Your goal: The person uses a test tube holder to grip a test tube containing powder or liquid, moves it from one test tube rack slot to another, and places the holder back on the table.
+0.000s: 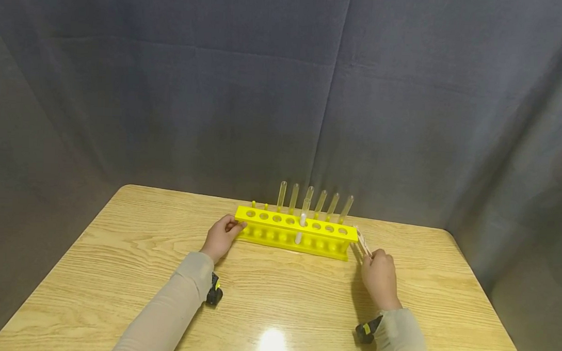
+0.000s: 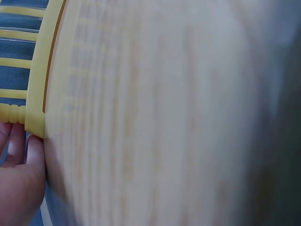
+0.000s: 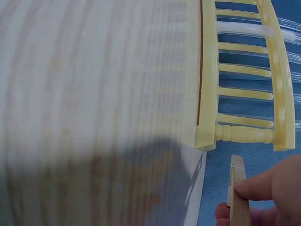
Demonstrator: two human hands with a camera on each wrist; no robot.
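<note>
A yellow test tube rack point(image 1: 297, 247) stands on the table. One test tube point(image 1: 303, 218) with white contents sits in a middle hole of its front row. Several clear test tubes point(image 1: 321, 201) are upside down on the pegs behind. My left hand point(image 1: 221, 237) grips the rack's left end; in the left wrist view its thumb and fingers point(image 2: 34, 153) lie by the corner post. My right hand point(image 1: 381, 276) pinches a wooden test tube clamp point(image 3: 239, 188) just off the rack's right end. The clamp's tip is apart from the rack in the right wrist view.
The wooden table point(image 1: 167, 233) reaches out on both sides of the rack. A grey curtain point(image 1: 218, 116) hangs close behind the table's back edge. Two bare pegs point(image 1: 254, 203) stick up at the rack's back left.
</note>
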